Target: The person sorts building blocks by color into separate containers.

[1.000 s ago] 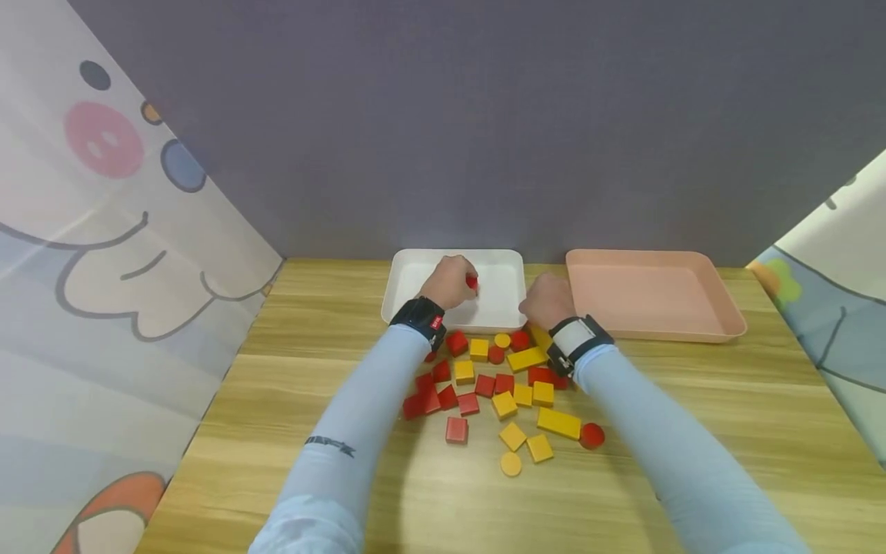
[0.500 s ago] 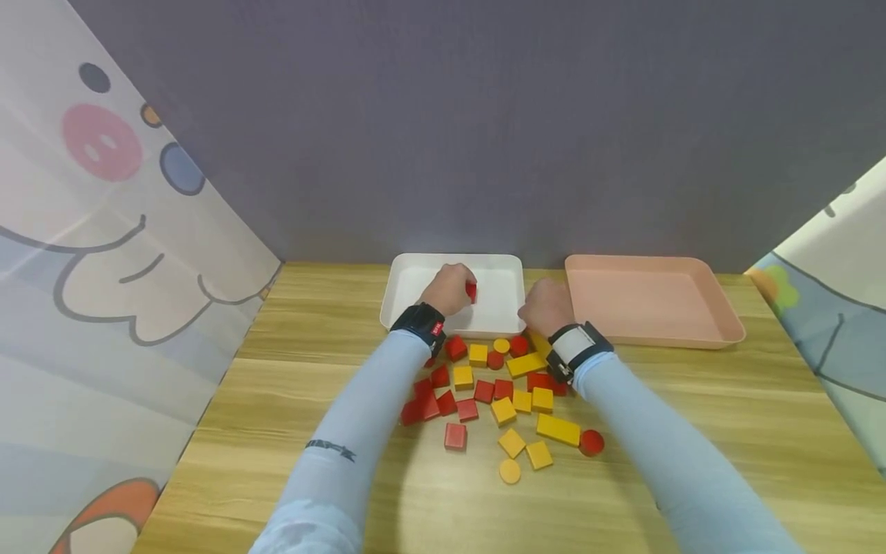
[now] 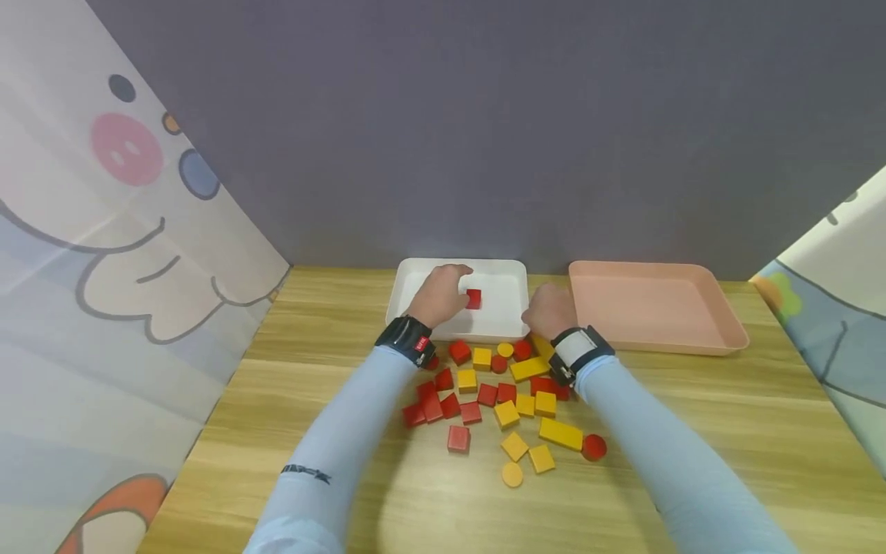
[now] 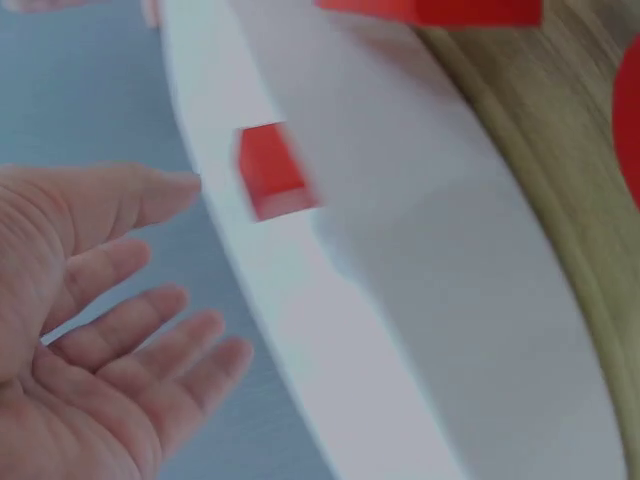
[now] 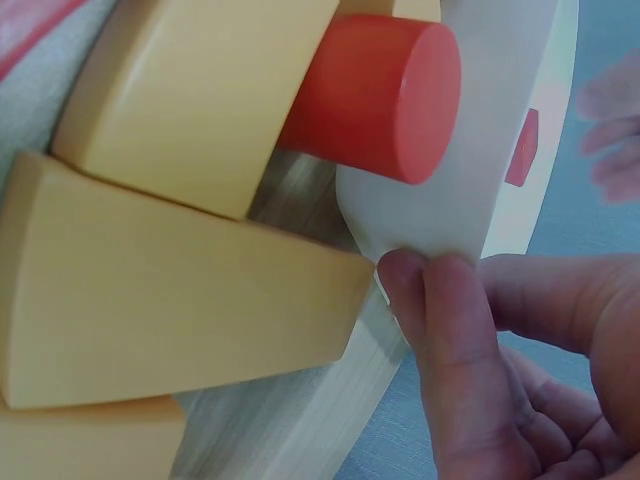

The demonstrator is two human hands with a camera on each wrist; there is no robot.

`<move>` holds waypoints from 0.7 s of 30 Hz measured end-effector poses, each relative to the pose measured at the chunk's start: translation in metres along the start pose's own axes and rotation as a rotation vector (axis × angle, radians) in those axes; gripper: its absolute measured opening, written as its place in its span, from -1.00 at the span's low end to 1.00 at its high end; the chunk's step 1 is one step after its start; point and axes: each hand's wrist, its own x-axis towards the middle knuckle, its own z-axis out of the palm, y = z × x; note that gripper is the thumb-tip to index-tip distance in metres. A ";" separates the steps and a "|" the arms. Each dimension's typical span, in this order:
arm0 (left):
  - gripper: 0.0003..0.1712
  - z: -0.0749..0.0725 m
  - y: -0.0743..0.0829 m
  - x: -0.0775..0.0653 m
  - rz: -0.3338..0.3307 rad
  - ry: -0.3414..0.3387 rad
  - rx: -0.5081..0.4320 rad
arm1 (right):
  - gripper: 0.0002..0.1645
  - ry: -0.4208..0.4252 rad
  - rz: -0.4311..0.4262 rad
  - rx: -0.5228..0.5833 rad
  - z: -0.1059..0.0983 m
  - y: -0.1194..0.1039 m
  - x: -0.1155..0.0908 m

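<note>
My left hand [image 3: 438, 296] is over the white tray [image 3: 501, 323], its thumb and fingers spread apart. A small red cube [image 3: 474, 299] lies inside the tray, just off the thumb and fingertips; the left wrist view shows this red cube [image 4: 270, 170] apart from the hand. At the tray's front right corner, my right hand [image 3: 550, 310] pinches the rim between thumb and fingers. In the right wrist view, the corner of a long yellow block [image 5: 190, 290] comes right up to those fingertips, with a red cylinder [image 5: 375, 95] beyond it.
Red and yellow blocks lie scattered before the tray, including a yellow bar [image 3: 561, 434], a red disc [image 3: 594, 447], a yellow disc [image 3: 512, 474] and a red cube [image 3: 458, 438]. A pink tray [image 3: 657, 346] stands at the right. A grey panel [image 3: 443, 138] rises behind.
My left hand has let go of the red cube, which now lies in the white tray, and its fingers have spread and drawn back slightly left. The right hand has stayed at the tray corner.
</note>
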 end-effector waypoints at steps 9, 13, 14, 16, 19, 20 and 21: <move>-0.29 -0.036 0.022 -0.043 0.103 0.168 0.006 | -0.78 0.012 0.000 0.041 0.002 0.003 0.000; -0.26 -0.043 0.019 -0.062 0.128 0.223 -0.027 | -0.77 0.001 0.016 0.042 0.003 0.004 0.000; -0.26 -0.044 0.018 -0.067 0.130 0.228 -0.038 | -0.77 0.003 0.019 0.039 0.003 0.003 0.000; -0.27 -0.046 0.013 -0.076 0.127 0.230 -0.054 | -0.77 0.007 0.019 0.039 0.003 0.003 0.000; -0.25 -0.044 0.004 -0.090 0.103 0.199 -0.065 | -0.77 0.013 0.028 0.041 0.002 0.001 -0.001; -0.24 -0.042 0.000 -0.094 0.088 0.183 -0.066 | -0.77 0.012 0.030 0.045 0.001 0.001 -0.001; -0.24 -0.040 -0.003 -0.099 0.071 0.168 -0.062 | -0.77 0.009 0.034 0.052 0.001 0.000 -0.002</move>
